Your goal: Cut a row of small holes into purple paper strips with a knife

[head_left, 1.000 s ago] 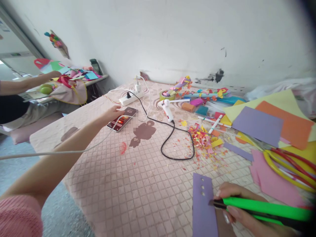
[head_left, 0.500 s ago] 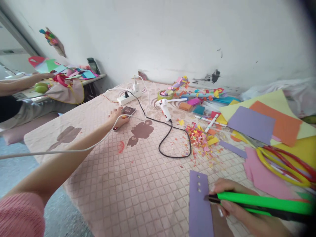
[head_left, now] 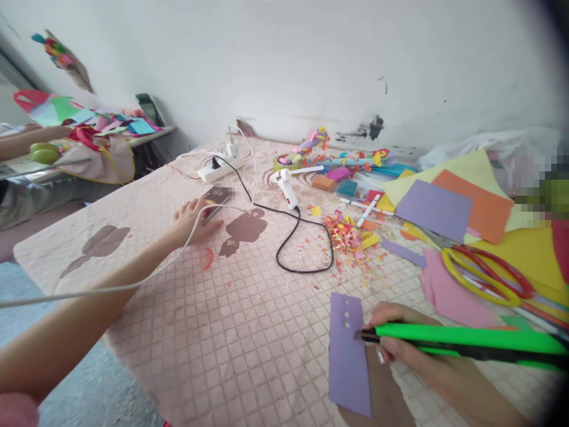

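Stretched across to the far left part of the table, my left hand (head_left: 195, 224) rests on the cloth with its fingers spread. Just beyond it lies a phone (head_left: 220, 194) with a lit screen, close to the fingertips. My right hand (head_left: 427, 362) grips a green and black utility knife (head_left: 462, 339) at the near right. The blade tip is at the right edge of a purple strip (head_left: 349, 362), which has three small holes near its top end. A white charging cable (head_left: 111, 290) crosses over my left arm.
Behind stands a white glue gun (head_left: 285, 188) with a looped black cord, near a power strip (head_left: 221, 170). Colourful scraps (head_left: 349, 237), scissors (head_left: 480, 276) and coloured sheets (head_left: 433, 209) cover the right side. Another person's arm (head_left: 31, 142) is at the left table.
My left hand has let go of the phone and drawn back slightly, leaving it on the table. My right hand still holds the knife by the purple strip. The view has turned rightward.
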{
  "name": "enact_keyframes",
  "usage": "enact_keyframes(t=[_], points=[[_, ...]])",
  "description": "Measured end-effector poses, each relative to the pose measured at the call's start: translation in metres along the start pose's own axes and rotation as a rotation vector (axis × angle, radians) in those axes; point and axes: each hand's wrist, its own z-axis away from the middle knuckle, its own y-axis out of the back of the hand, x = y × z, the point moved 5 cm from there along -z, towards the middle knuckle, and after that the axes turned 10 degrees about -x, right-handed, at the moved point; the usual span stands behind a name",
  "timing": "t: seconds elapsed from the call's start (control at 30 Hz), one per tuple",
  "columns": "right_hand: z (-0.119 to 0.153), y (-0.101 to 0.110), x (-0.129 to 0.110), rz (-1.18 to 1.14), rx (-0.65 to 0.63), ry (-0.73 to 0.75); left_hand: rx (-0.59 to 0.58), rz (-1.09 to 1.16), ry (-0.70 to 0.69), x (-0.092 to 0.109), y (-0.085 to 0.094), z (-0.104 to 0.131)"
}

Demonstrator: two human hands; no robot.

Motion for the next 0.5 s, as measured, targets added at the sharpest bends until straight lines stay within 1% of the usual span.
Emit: enact_keyframes(t=[0.03, 0.07, 0.13, 0.2, 0.27, 0.33, 0.37, 0.4, 0.43, 0.5], points=[[-0.001, -0.001, -0.001, -0.012, -0.013, 0.02, -0.018, -0.002, -0.062, 0.002, -0.005, 0.015], [-0.001, -0.001, 0.001, -0.027, -0.008, -0.012, -0.039, -0.001, -0.112, 0.003, -0.01, 0.031], [-0.001, 0.001, 0.002, -0.059, 0.049, -0.02, -0.094, 0.003, -0.219, 0.008, -0.021, 0.066], [-0.001, 0.0, 0.0, -0.056, 0.035, 0.004, -0.189, 0.019, -0.34, 0.019, -0.03, 0.101], [-0.001, -0.001, 0.0, -0.061, 0.044, 0.003, -0.314, 0.064, -0.507, 0.037, -0.033, 0.131], [0.0, -0.003, -0.002, -0.091, 0.033, 0.007, -0.331, 0.12, -0.615, 0.056, -0.026, 0.149], [0.0, -0.005, -0.003, -0.101, 0.03, 0.0, -0.299, 0.148, -0.656, 0.065, -0.02, 0.154], [0.0, -0.006, -0.004, -0.107, 0.029, -0.004, -0.242, 0.184, -0.669, 0.071, -0.012, 0.155], [0.001, -0.007, -0.005, -0.108, 0.028, -0.003, -0.138, 0.221, -0.633, 0.075, -0.004, 0.153], [0.002, -0.009, -0.007, -0.102, 0.027, 0.011, 0.032, 0.255, -0.507, 0.075, 0.007, 0.146]])
